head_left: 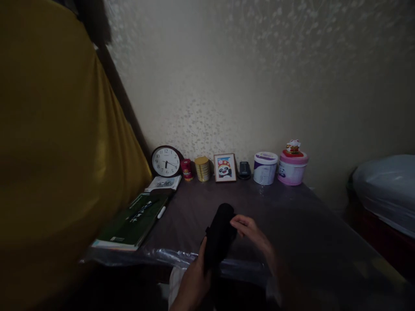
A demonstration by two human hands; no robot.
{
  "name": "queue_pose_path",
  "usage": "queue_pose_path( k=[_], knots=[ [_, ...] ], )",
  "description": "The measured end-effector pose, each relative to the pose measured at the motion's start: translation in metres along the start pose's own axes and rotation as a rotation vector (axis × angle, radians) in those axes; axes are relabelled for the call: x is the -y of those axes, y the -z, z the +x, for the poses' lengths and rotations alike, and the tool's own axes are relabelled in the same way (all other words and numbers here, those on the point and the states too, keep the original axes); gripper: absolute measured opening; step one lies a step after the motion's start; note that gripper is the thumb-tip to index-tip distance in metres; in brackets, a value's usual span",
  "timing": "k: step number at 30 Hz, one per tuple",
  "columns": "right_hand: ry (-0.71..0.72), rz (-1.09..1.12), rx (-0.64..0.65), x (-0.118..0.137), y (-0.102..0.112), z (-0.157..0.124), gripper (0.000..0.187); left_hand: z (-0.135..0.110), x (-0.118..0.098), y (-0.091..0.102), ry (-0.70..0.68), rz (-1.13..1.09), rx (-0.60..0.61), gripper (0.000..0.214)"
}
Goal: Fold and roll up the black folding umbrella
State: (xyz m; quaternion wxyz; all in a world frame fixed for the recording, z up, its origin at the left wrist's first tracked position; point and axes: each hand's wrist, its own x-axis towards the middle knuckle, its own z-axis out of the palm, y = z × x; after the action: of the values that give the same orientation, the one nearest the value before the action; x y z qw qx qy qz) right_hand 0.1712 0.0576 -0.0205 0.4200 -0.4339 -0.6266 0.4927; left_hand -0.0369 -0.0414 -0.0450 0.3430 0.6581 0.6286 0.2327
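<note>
A thick, black, roughly cylindrical object (pixel 219 235) is held tilted over the table's front edge, its rounded end pointing away from me. It is too dark to tell its exact kind. My left hand (pixel 194 278) is closed around its lower left side, with the thumb lying along it. At the upper right side, my right hand (pixel 248 228) touches it with fingertips drawn together in a pinch. Whatever lies between those fingertips is too small and dark to make out.
Along the wall on the table (pixel 194 220) stand a clock (pixel 166 161), a red can (pixel 186 169), a yellow tin (pixel 202 169), a framed panda picture (pixel 225 167), a white tub (pixel 265 168) and a pink tub (pixel 292 169). Green books (pixel 132 222) lie left, beside a yellow curtain (pixel 65 151).
</note>
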Motion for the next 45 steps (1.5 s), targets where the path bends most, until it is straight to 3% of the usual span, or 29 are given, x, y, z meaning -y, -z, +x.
queue_pose_path(
  k=[5, 12, 15, 20, 30, 38, 45],
  knots=[
    [-0.048, -0.010, -0.227, -0.025, 0.027, -0.014, 0.033, 0.006, 0.005, 0.003, 0.001, -0.088, 0.016, 0.080],
    [-0.108, -0.004, -0.381, -0.051, 0.025, -0.022, 0.038, 0.008, 0.010, 0.005, -0.049, -0.302, -0.001, 0.079],
    [-0.087, -0.002, -0.390, -0.051, 0.025, -0.025, 0.037, 0.011, 0.016, 0.006, -0.011, -0.320, -0.011, 0.077],
    [-0.084, 0.001, -0.399, -0.048, 0.025, -0.027, 0.037, 0.010, 0.017, 0.001, -0.064, -0.262, -0.051, 0.077],
    [-0.099, 0.018, -0.391, -0.047, 0.023, -0.027, 0.038, -0.003, 0.005, -0.002, 0.067, -0.012, -0.050, 0.078],
    [-0.093, -0.003, -0.391, -0.046, 0.023, -0.027, 0.036, -0.006, 0.003, -0.005, -0.035, -0.028, -0.018, 0.073],
    [-0.092, -0.009, -0.373, -0.048, 0.024, -0.027, 0.037, -0.007, 0.002, 0.000, -0.010, 0.020, -0.003, 0.071]
  ],
)
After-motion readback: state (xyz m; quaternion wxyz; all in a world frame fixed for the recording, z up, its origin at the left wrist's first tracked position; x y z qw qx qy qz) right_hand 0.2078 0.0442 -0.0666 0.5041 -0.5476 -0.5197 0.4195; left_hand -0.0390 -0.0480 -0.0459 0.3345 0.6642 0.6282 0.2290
